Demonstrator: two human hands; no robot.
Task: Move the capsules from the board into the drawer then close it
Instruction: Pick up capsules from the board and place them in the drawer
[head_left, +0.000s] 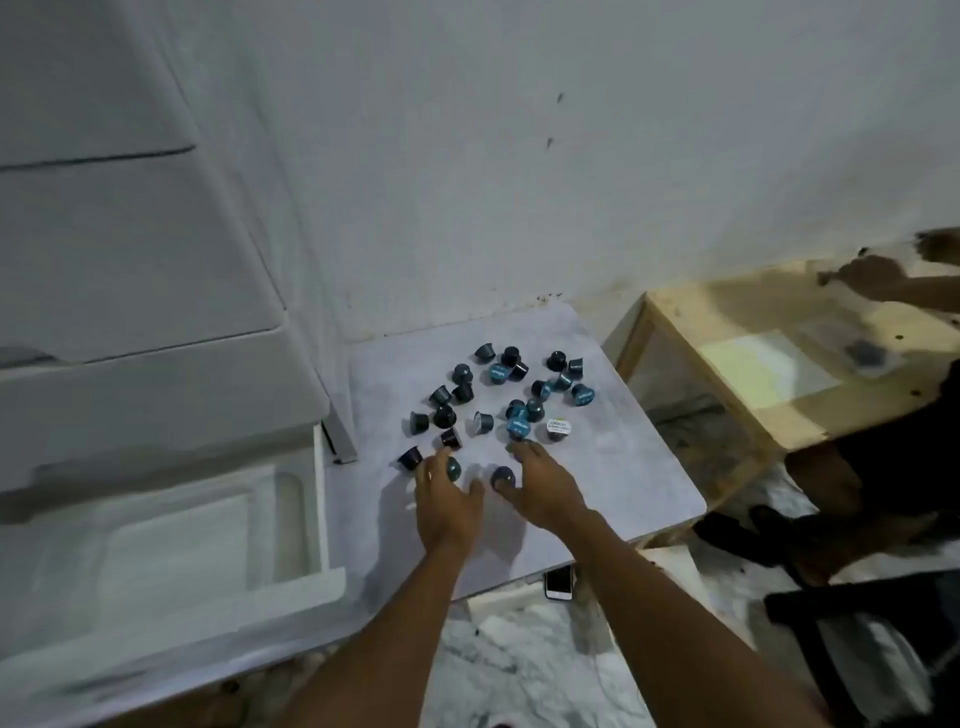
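Observation:
Several dark and teal coffee capsules (514, 410) lie scattered on a pale grey board (628, 467). One capsule shows a white foil lid (560, 427). My left hand (447, 506) is at the board's near edge, its fingers and thumb curled round a dark teal capsule (453, 470). Beside it, my right hand (545, 486) is spread low over the board, and a dark capsule (502, 474) sits in the gap between its thumb and forefinger. The white drawer (208, 525) stands pulled open at the left, with a moulded white insert and no capsules visible in it.
The white drawer unit (130, 312) rises at the left against a white wall. A wooden table (737, 322) stands at the right, where another person's hand (872, 278) reaches. A phone (559, 582) lies below the board's near edge. A black chair (857, 634) is at lower right.

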